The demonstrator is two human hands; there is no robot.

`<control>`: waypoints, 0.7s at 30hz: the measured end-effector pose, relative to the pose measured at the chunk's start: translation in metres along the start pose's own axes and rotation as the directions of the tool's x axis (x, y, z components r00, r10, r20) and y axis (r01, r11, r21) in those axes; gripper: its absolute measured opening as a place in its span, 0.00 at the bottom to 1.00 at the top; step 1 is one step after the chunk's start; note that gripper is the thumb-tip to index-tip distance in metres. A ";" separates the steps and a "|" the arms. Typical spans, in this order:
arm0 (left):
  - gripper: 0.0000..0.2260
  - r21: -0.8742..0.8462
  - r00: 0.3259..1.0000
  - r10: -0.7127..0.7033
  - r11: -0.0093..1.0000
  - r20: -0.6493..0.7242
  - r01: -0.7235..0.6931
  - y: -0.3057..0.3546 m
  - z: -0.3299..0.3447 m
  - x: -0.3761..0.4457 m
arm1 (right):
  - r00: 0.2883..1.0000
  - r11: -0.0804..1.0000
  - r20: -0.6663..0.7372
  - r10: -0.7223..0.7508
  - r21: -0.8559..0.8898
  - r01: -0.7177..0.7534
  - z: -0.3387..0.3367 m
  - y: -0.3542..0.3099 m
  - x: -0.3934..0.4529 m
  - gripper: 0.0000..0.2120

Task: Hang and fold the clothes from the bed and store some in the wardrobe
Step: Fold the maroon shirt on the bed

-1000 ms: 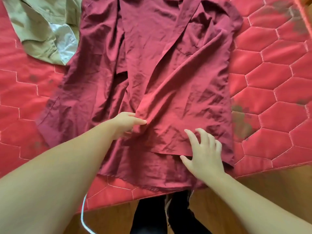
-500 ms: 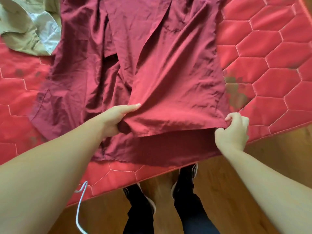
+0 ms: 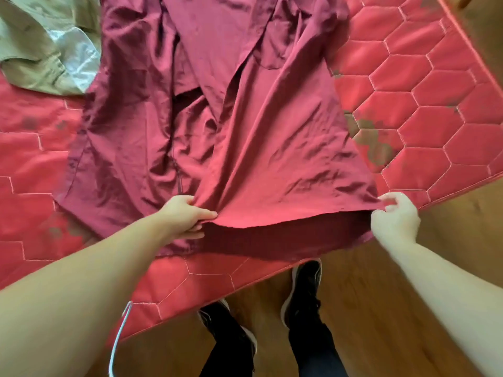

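A dark red shirt (image 3: 245,118) lies spread on the bed, its hem toward me and a chest pocket showing on the right front panel. My left hand (image 3: 187,216) grips the lower edge of the right front panel near the shirt's middle. My right hand (image 3: 394,216) pinches the same panel's hem at its right corner, by the mattress edge. The hem between my hands is lifted a little off the layer beneath, and the panel is pulled taut.
The red quilted mattress cover (image 3: 435,104) has a hexagon pattern and worn patches. An olive-green garment with a pale lining (image 3: 46,47) lies crumpled at the far left. Below the bed edge are the wooden floor (image 3: 381,308), my dark shoes and a thin white cord (image 3: 119,338).
My right hand moved from lying flat on the shirt to pinching the hem's right corner. My left hand closed on the panel edge. The hem lifted and the panel stretched.
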State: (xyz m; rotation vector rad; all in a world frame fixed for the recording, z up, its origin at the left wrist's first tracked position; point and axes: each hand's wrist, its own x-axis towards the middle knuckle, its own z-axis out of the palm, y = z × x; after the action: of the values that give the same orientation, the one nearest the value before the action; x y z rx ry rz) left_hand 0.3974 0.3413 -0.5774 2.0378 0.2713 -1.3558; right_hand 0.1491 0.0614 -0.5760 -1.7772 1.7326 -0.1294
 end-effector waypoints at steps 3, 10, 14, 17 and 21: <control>0.12 0.160 0.999 0.049 0.986 -0.019 -0.045 -0.010 0.002 -0.001 | 0.996 0.990 0.079 0.030 -0.138 -0.019 -0.002 -0.008 -0.002 0.17; 0.16 0.347 0.984 0.180 0.923 -0.013 -0.164 -0.032 -0.002 -0.007 | 0.486 0.277 0.498 -0.718 -0.437 0.856 0.063 -0.052 -0.096 0.39; 0.09 0.314 0.879 0.313 0.928 -0.359 -0.202 -0.044 -0.035 -0.007 | 0.363 0.166 0.717 -0.594 -0.333 0.928 0.114 -0.079 -0.148 0.34; 0.12 0.359 0.694 0.334 0.926 -0.638 -0.116 -0.055 -0.080 0.003 | 0.459 0.247 0.697 -0.550 -0.389 0.887 0.134 -0.087 -0.163 0.31; 0.27 0.153 0.645 0.098 0.988 -0.758 0.030 -0.071 -0.137 0.025 | 0.470 0.218 0.677 -0.566 -0.427 0.878 0.141 -0.088 -0.163 0.31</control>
State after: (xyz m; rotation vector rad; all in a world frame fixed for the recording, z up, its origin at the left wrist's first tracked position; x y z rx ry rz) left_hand 0.4738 0.4771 -0.5957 2.6468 0.5007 -0.3963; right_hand 0.2744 0.2580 -0.5847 -2.9010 0.4016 0.6175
